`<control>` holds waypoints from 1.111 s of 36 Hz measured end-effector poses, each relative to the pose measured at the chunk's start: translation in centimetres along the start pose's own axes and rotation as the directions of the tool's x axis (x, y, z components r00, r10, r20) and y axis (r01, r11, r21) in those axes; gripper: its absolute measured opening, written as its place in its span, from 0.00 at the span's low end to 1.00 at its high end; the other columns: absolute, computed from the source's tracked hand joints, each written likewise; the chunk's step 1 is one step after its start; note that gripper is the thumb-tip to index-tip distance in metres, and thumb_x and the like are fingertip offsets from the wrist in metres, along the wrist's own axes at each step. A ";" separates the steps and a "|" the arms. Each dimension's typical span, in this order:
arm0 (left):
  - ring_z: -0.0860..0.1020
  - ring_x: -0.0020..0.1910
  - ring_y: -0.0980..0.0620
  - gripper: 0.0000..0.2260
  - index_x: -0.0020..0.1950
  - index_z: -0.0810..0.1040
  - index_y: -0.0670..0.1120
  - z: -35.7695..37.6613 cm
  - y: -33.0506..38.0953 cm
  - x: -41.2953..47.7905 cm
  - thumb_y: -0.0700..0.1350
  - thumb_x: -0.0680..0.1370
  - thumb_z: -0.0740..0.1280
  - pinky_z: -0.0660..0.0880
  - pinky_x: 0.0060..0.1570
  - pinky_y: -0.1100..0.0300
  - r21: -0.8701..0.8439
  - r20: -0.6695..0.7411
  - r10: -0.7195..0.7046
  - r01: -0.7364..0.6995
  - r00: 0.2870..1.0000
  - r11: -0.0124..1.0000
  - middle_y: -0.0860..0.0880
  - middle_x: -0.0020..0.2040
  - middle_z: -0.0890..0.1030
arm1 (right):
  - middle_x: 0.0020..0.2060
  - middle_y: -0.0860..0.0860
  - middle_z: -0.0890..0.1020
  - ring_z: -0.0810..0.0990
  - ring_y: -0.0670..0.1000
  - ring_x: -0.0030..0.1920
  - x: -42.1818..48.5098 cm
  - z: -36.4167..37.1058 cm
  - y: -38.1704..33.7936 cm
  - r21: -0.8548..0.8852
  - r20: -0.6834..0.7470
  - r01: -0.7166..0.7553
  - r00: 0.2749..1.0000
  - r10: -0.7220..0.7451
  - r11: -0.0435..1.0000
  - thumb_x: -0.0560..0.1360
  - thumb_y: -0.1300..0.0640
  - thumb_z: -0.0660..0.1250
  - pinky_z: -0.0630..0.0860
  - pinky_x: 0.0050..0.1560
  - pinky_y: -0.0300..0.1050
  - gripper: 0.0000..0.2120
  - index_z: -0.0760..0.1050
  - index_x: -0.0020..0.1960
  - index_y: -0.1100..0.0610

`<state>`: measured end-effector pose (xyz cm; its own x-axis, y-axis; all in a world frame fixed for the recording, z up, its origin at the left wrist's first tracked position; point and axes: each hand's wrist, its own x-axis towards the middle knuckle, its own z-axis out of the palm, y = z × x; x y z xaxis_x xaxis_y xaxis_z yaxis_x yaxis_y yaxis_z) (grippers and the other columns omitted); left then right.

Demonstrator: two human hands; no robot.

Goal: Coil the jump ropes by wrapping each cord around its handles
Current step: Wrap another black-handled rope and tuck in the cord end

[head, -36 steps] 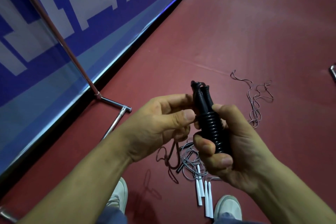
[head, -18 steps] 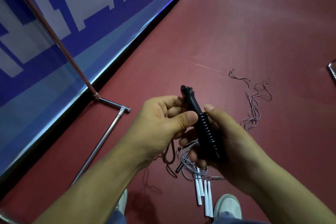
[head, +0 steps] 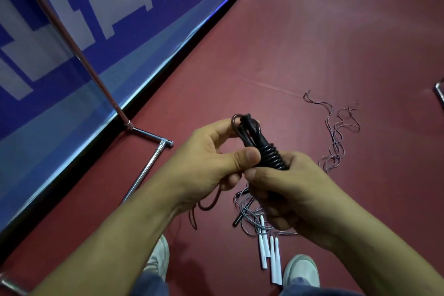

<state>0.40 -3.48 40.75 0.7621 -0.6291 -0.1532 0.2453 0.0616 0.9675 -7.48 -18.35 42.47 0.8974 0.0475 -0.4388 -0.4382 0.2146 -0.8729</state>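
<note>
The right hand (head: pixel 288 190) held the black jump rope (head: pixel 270 154), wound round its handles (head: pixel 251 130). The left hand (head: pixel 211 158) pinched it and had just pulled a small loop (head: pixel 235 121) up by the top (nearly done, I think). White-handled ropes (head: pixel 269 257) waited on the floor (head: pixel 312 43)

Bare left hand (head: pixel 211 163), right hand (head: pixel 290 197); blue jeans (head: pixel 150 285); pale sneakers (head: pixel 303 271)

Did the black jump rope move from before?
Yes. The black jump rope shifted slightly left, its top now leaning toward the metal stand foot.
</note>
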 end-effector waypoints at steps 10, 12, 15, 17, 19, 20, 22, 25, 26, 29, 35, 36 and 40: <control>0.65 0.30 0.46 0.12 0.60 0.78 0.35 -0.1 0.7 0.0 0.36 0.77 0.68 0.60 0.25 0.62 0.028 0.116 0.071 -0.075 0.991 0.997 0.23 0.56 0.75 | 0.36 0.55 0.76 0.65 0.43 0.20 -0.3 -1.6 0.5 0.366 0.281 -0.236 0.950 0.135 0.900 0.62 0.58 0.83 0.62 0.16 0.32 0.21 0.75 0.47 0.60; 0.64 0.29 0.49 0.10 0.58 0.78 0.33 -0.1 0.3 0.0 0.33 0.78 0.68 0.60 0.25 0.61 0.035 0.039 0.067 -0.069 0.997 0.997 0.23 0.47 0.76 | 0.38 0.57 0.77 0.70 0.48 0.22 0.0 -1.0 0.4 0.192 0.084 -0.126 0.990 0.112 0.973 0.67 0.59 0.81 0.67 0.19 0.36 0.20 0.74 0.51 0.63; 0.63 0.24 0.53 0.06 0.54 0.79 0.34 -0.4 -0.3 0.1 0.30 0.79 0.67 0.58 0.24 0.62 0.041 -0.067 0.044 -0.041 0.997 0.998 0.39 0.31 0.73 | 0.36 0.62 0.80 0.80 0.56 0.31 0.5 -0.9 0.5 -0.171 -0.170 0.019 0.984 -0.049 0.985 0.67 0.60 0.80 0.79 0.31 0.50 0.23 0.76 0.56 0.67; 0.63 0.23 0.53 0.07 0.53 0.81 0.37 -0.2 -0.7 0.3 0.30 0.78 0.67 0.60 0.24 0.62 0.085 -0.128 0.055 -0.044 0.990 0.995 0.47 0.30 0.75 | 0.39 0.61 0.83 0.81 0.57 0.35 0.6 -0.6 0.7 -0.491 -0.226 0.072 0.952 -0.207 0.868 0.69 0.59 0.80 0.80 0.38 0.58 0.15 0.80 0.52 0.60; 0.64 0.23 0.53 0.08 0.54 0.81 0.40 0.4 -0.9 0.4 0.30 0.78 0.67 0.62 0.24 0.63 0.107 -0.157 0.065 -0.049 0.986 0.993 0.49 0.32 0.80 | 0.40 0.53 0.84 0.82 0.54 0.38 0.5 -0.1 1.3 -0.649 -0.265 0.026 0.929 -0.258 0.761 0.67 0.54 0.78 0.82 0.41 0.54 0.15 0.78 0.51 0.52; 0.65 0.23 0.53 0.09 0.54 0.80 0.41 0.7 -0.9 0.3 0.30 0.78 0.68 0.63 0.24 0.63 0.107 -0.152 0.066 -0.050 0.986 0.993 0.48 0.34 0.82 | 0.40 0.49 0.83 0.81 0.50 0.36 0.5 0.2 1.7 -0.687 -0.289 -0.007 0.920 -0.264 0.727 0.66 0.52 0.77 0.80 0.38 0.48 0.16 0.75 0.50 0.50; 0.67 0.23 0.54 0.10 0.55 0.80 0.41 1.3 -1.0 0.1 0.30 0.78 0.67 0.65 0.24 0.64 0.077 -0.118 0.059 -0.050 0.991 0.996 0.43 0.44 0.86 | 0.37 0.47 0.81 0.76 0.44 0.32 0.7 0.7 2.2 -0.725 -0.318 -0.028 0.900 -0.298 0.688 0.66 0.51 0.76 0.74 0.32 0.42 0.16 0.72 0.48 0.50; 0.67 0.24 0.55 0.13 0.60 0.79 0.44 1.7 -0.9 -0.3 0.31 0.79 0.67 0.65 0.26 0.64 -0.075 -0.041 0.034 -0.037 0.999 0.997 0.45 0.57 0.85 | 0.32 0.52 0.81 0.71 0.46 0.28 1.3 0.1 2.3 -0.686 -0.353 -0.002 0.876 -0.330 0.727 0.66 0.51 0.77 0.71 0.28 0.48 0.15 0.76 0.44 0.57; 0.67 0.24 0.56 0.14 0.62 0.78 0.45 1.7 -0.9 -0.4 0.32 0.79 0.67 0.64 0.26 0.63 -0.131 -0.014 0.031 -0.033 0.999 0.991 0.46 0.59 0.85 | 0.31 0.54 0.81 0.70 0.48 0.28 1.4 -0.1 2.1 -0.652 -0.353 0.018 0.878 -0.324 0.758 0.64 0.49 0.77 0.69 0.28 0.49 0.17 0.77 0.44 0.58; 0.68 0.25 0.57 0.15 0.64 0.79 0.46 1.4 -0.7 -0.6 0.37 0.78 0.68 0.64 0.23 0.64 -0.216 0.053 0.035 -0.023 0.998 0.976 0.40 0.62 0.82 | 0.28 0.55 0.76 0.68 0.50 0.27 1.2 -0.1 1.8 -0.520 -0.347 0.099 0.883 -0.316 0.848 0.61 0.47 0.74 0.66 0.29 0.50 0.21 0.76 0.44 0.62; 0.66 0.23 0.56 0.17 0.66 0.80 0.48 0.5 -0.4 -0.4 0.39 0.78 0.69 0.59 0.22 0.63 -0.103 0.115 -0.004 0.015 0.993 0.995 0.48 0.57 0.84 | 0.28 0.50 0.76 0.66 0.47 0.24 0.2 -0.1 1.0 -0.325 -0.306 0.271 0.877 -0.372 0.906 0.71 0.67 0.75 0.64 0.24 0.40 0.21 0.73 0.56 0.51; 0.66 0.23 0.56 0.17 0.66 0.81 0.49 0.4 -0.4 -0.3 0.39 0.77 0.69 0.59 0.22 0.65 -0.077 0.107 -0.006 0.014 0.994 0.997 0.51 0.60 0.84 | 0.29 0.51 0.77 0.66 0.47 0.24 0.1 -0.1 0.9 -0.327 -0.292 0.298 0.871 -0.396 0.897 0.71 0.68 0.75 0.64 0.23 0.40 0.23 0.72 0.57 0.49; 0.68 0.22 0.55 0.16 0.63 0.82 0.48 0.1 -0.6 -0.1 0.40 0.75 0.72 0.62 0.19 0.67 -0.046 0.028 -0.060 0.061 0.998 0.997 0.46 0.62 0.82 | 0.38 0.52 0.83 0.77 0.52 0.30 0.0 0.0 1.4 -0.435 -0.268 0.365 0.820 -0.505 0.823 0.70 0.62 0.79 0.74 0.30 0.48 0.21 0.73 0.52 0.45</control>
<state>0.05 -3.53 40.20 0.7290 -0.6531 -0.2051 0.3188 0.0588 0.9460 -8.07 -18.08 41.22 0.9433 -0.3310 0.0241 -0.0560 -0.2305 -0.9715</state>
